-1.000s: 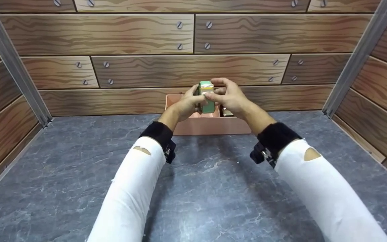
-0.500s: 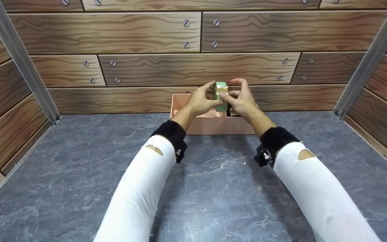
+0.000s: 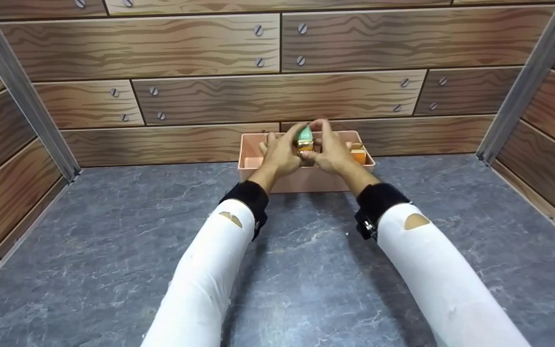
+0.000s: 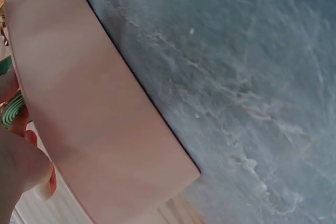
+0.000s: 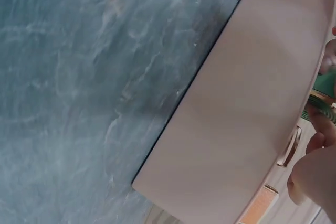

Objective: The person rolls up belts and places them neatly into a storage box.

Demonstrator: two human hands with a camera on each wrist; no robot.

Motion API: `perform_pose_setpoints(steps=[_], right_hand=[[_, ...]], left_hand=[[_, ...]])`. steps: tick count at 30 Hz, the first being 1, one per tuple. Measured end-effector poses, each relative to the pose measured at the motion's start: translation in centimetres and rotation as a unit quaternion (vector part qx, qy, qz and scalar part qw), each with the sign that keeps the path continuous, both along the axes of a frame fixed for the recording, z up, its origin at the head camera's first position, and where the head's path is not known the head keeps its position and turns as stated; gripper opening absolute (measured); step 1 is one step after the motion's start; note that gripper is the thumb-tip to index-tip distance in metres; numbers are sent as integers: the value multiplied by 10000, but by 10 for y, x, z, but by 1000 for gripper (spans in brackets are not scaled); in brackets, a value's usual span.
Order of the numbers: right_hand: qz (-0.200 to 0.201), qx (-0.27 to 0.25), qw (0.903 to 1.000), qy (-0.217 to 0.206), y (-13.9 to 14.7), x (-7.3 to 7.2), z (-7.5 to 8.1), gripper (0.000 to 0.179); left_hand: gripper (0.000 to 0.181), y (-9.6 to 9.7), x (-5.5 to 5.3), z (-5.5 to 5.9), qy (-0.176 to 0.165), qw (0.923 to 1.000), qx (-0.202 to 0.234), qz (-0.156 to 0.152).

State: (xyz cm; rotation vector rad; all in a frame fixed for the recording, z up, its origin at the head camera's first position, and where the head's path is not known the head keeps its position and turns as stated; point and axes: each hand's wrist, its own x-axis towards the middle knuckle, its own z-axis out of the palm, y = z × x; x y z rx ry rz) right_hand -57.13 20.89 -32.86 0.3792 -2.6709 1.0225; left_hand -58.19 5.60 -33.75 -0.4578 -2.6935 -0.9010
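Note:
A small green thing with a gold band (image 3: 305, 134) is held between both hands at the middle of a pink rectangular bin (image 3: 309, 182). My left hand (image 3: 281, 153) grips its left side, and my right hand (image 3: 331, 153) pinches it from the right. Fingers cover much of it, so its exact kind does not show. In the left wrist view its ribbed green part (image 4: 12, 109) appears between the fingers, just past the bin's rim. The right wrist view shows a fingertip against the same green ribbing (image 5: 320, 107).
Inside the bin's right end sits an orange item (image 3: 358, 156). Between it and the hand, the right wrist view shows a shiny brownish-gold object (image 5: 290, 147). The bin stands on a grey marbled table (image 3: 306, 270), against a wood-patterned back wall (image 3: 210, 99).
The green thing has come down from above the bin to around its rim, and its top now tips away. Both hands have lowered with it. The orange item has come into sight.

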Motion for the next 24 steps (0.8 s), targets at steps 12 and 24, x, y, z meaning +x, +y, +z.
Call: perform_pose_setpoints(steps=[12, 24], right_hand=[[-86, 1165, 9918, -515, -3, 0, -2, 44], [271, 1679, 9813, -903, -1, -4, 8, 31]], left_hand=[[56, -6, -2, 2, -686, 9962, 27, -528], [52, 4, -3, -3, -519, 9902, -1294, -20]])
